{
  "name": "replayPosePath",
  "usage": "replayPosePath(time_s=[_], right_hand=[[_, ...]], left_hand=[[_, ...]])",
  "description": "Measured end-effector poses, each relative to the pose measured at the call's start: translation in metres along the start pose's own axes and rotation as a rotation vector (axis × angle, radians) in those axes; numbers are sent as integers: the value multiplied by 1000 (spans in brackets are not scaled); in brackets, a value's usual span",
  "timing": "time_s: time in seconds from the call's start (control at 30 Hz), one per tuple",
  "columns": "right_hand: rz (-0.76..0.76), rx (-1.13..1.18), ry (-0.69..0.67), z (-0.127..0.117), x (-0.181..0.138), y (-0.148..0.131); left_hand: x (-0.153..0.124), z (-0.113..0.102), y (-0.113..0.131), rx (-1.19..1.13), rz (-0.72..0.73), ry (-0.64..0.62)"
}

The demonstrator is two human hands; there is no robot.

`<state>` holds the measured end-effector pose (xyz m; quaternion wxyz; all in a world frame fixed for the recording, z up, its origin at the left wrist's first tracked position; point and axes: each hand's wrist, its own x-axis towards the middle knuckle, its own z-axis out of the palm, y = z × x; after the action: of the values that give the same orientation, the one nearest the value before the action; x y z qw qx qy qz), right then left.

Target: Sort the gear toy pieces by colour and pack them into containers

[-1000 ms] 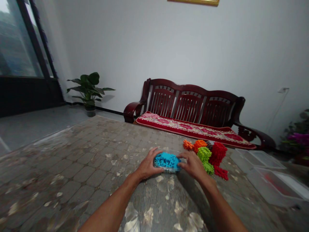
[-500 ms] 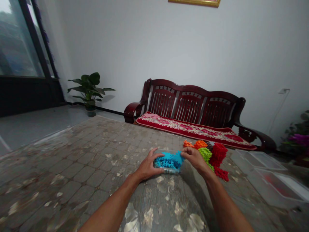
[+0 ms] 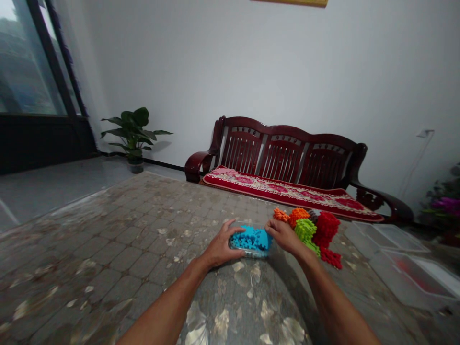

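Head view: my left hand grips the clear box, which stands on the patterned tablecloth (blue pieces lie inside it). My right hand is closed and seems to pinch these pieces at the box's right end.

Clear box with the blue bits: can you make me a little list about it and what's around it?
Clear box: on the patterned tablecloth
Inside: blue pieces
Left hand: gripping the box's left end
Right hand: at the blue pieces' right end; grip unclear
Beside right hand: orange pieces, green pieces, red pieces
Behind table: wooden bench, red flowery cover
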<state>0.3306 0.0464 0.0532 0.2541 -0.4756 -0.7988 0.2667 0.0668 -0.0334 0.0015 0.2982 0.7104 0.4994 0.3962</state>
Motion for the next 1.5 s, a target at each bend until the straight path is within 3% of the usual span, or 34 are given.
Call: replayPosePath(time_s=[0.13,0.3,0.67,0.87,1.0,1.3,1.5], right_hand=[[-32,23,-84,-9,2,-4],[-6,158,23,-9,5,-3],[43,2,107,9,-7,-6],[-45,-128,4,8,-26,-16],[-72,-190,3,5,-34,-20],[-81,-53,85,10,-36,-18],[-76,-84,99,13,-39,-20]], left_hand=[[0,0,0,-2,12,-11],[0,0,0,-8,9,-7],[-1,0,2,-12,6,-3],[-1,1,4,-3,5,10],[-1,1,2,-4,3,14],[-1,2,5,-15,-9,13],[-2,1,7,-17,-3,24]])
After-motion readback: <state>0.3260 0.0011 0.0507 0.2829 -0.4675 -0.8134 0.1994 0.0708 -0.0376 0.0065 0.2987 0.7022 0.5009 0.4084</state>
